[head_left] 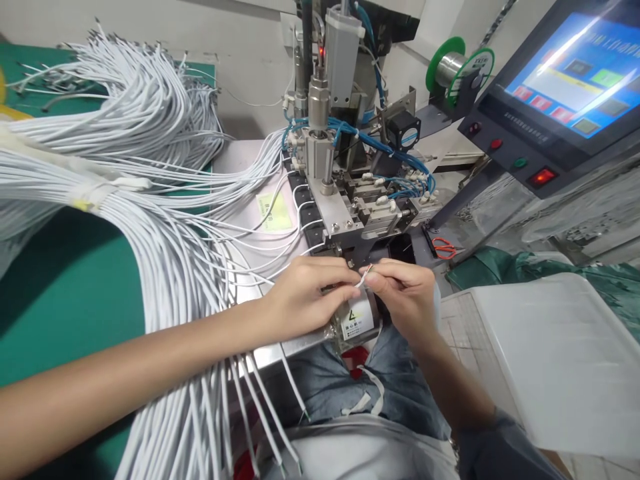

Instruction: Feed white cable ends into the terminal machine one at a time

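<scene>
Both hands meet at the front of a machine, over a labelled box (357, 319). My left hand (314, 293) pinches a white cable end (363, 278) between thumb and fingers. Close against it on the right, my right hand (403, 290) has thumb and forefinger closed on the tip of the same cable, where thin coloured wires show. A large bundle of white cables (165, 267) lies to the left, partly under my left forearm. Several of its cables run to a row of black blocks (306, 212) on the machine.
The machine (340, 207) with blue tubes stands ahead. A solder spool (453, 70) and a lit screen panel (575, 80) are at the upper right. Orange-handled scissors (445, 249) lie right of the machine. A white bin (555, 360) stands at right; another cable pile (145, 100) lies back left.
</scene>
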`<state>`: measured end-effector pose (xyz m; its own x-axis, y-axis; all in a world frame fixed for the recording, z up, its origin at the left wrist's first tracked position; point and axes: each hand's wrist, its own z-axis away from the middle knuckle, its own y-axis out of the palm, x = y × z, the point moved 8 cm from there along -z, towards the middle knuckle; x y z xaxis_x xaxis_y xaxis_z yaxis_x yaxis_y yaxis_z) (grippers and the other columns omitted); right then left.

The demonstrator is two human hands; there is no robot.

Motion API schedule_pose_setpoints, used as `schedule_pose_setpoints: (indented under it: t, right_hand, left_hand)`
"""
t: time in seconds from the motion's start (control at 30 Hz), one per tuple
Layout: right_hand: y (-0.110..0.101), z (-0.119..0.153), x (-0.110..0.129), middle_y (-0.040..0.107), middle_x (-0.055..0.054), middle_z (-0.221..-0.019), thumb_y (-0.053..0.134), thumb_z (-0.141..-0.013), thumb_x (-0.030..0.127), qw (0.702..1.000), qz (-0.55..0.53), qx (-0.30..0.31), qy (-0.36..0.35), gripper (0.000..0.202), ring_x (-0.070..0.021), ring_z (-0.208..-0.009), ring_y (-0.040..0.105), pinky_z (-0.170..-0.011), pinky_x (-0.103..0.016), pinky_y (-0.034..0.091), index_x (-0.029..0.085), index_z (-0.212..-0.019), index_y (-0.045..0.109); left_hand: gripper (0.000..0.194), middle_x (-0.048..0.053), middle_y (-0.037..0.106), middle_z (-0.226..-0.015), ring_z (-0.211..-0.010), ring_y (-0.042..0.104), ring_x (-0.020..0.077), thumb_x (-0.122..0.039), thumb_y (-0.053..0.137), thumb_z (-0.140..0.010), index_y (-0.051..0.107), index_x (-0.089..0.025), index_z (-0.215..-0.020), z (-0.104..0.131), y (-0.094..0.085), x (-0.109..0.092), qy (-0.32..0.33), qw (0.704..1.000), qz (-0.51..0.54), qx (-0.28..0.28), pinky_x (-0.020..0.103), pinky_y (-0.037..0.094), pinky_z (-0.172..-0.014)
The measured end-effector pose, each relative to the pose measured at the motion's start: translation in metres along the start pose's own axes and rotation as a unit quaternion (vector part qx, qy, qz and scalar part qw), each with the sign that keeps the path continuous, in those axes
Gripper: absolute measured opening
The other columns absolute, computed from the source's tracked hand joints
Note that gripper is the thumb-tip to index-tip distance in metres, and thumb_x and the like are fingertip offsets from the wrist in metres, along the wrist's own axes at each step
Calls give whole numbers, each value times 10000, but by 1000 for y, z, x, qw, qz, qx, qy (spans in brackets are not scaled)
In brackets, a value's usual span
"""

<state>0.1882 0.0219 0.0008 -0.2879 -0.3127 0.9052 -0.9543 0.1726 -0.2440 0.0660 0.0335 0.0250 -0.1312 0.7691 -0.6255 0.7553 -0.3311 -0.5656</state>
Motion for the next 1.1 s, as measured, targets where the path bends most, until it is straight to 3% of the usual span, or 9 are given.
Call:
schedule_pose_setpoints:
  t: [0.13,0.23,0.37,0.5,0.67,0.87,1.0,1.1]
  right_hand:
    - [3,-1,-8,619,-4,-603,640,-759,286,998,-47,26,23,143,-112,-532,515,-481,-236,409,192,-725,743]
    - [-1,-5,-7,627,-14,-609,634,-762,279,999,-8,34,14,151,-111,-530,510,-494,-236,418,177,-715,734]
    - [-3,-9,1,567,3,-547,622,-768,254,996,65,56,-19,158,-84,-479,425,-481,-224,395,164,-680,717]
    - [0,-13,2,466,33,-483,617,-759,242,993,68,93,-3,160,-76,-464,384,-450,-213,350,152,-659,704]
    - [-3,-13,3,304,69,-413,611,-746,211,995,71,71,-10,193,-67,-437,320,-457,-214,338,153,-570,665]
    - [0,-7,5,545,6,-532,612,-773,246,998,55,14,-29,202,-107,-516,476,-507,-245,404,161,-604,683]
    - [-1,1,8,492,18,-502,598,-796,253,995,70,-49,-51,190,-100,-494,428,-491,-243,378,163,-670,708]
    - [-2,-1,6,473,21,-493,601,-791,256,996,63,-31,-46,190,-99,-491,417,-486,-242,368,163,-666,710]
  left_hand:
    - [119,8,623,-676,-613,575,77,-105,556,-841,661,-124,-787,-2,0,3,-35,999,40,1,156,440,-580]
    - [132,7,602,-677,-607,558,81,-113,537,-850,666,-130,-832,-2,-1,6,-35,999,16,-6,165,429,-568]
    - [152,6,561,-667,-617,539,86,-118,523,-858,671,-127,-893,1,1,7,-13,1000,-18,1,175,412,-565]
    - [168,11,581,-697,-641,549,87,-109,509,-866,666,-134,-920,1,2,10,-19,1000,-7,13,175,415,-580]
    - [196,26,579,-710,-634,536,91,-130,473,-886,664,-131,-926,2,6,8,-3,999,-11,39,180,409,-565]
    - [156,19,590,-683,-619,549,90,-154,516,-873,671,-132,-871,1,3,7,-18,1000,6,13,178,429,-568]
    - [126,10,605,-670,-601,558,84,-145,554,-850,679,-130,-840,-2,-1,6,-46,998,34,-10,174,439,-567]
    - [139,7,613,-660,-597,567,87,-153,541,-863,677,-135,-841,-2,-1,9,-69,996,57,-4,176,446,-568]
